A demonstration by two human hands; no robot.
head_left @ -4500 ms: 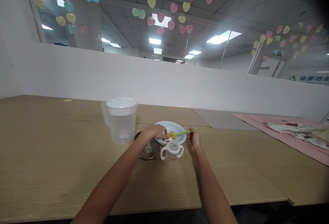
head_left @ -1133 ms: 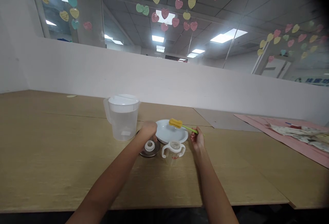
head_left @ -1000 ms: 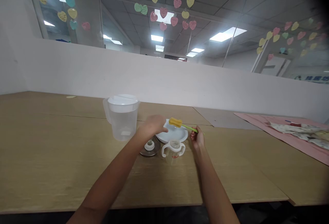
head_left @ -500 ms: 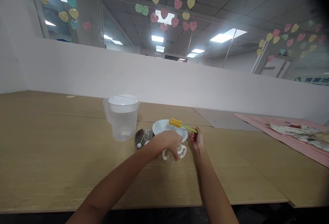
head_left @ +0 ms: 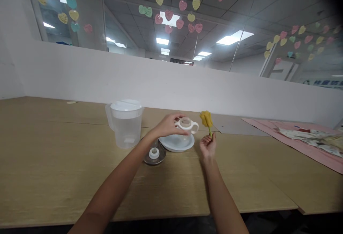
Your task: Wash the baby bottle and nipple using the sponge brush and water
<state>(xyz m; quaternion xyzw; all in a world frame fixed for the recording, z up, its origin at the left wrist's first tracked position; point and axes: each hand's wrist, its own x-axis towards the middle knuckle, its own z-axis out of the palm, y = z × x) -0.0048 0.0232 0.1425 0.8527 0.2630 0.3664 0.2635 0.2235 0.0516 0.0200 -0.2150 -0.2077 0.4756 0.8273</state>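
In my left hand [head_left: 171,125] is a clear baby bottle [head_left: 184,137] with a white two-handled ring; its open mouth faces up. The hand grips it at the ring, above the white bowl [head_left: 174,145]. Whether the bottle's base touches the bowl I cannot tell. My right hand [head_left: 208,146], to the right of the bowl, is closed round the green handle of a bottle brush [head_left: 206,118], whose yellow sponge head points up. A round metal tray [head_left: 160,159] left of the bowl bears a white collar [head_left: 154,154]; my left forearm hides part of the tray.
A lidded clear plastic pitcher [head_left: 127,128] stands at the left on the wooden table [head_left: 66,169]. Far right, a pink cloth [head_left: 264,132] lies under printed packets [head_left: 311,139]. Behind the table rises a low white wall [head_left: 160,83] with glass above it.
My left hand has lifted the baby bottle from in front of the bowl to above it. In my right hand the brush has turned from pointing left to pointing up.
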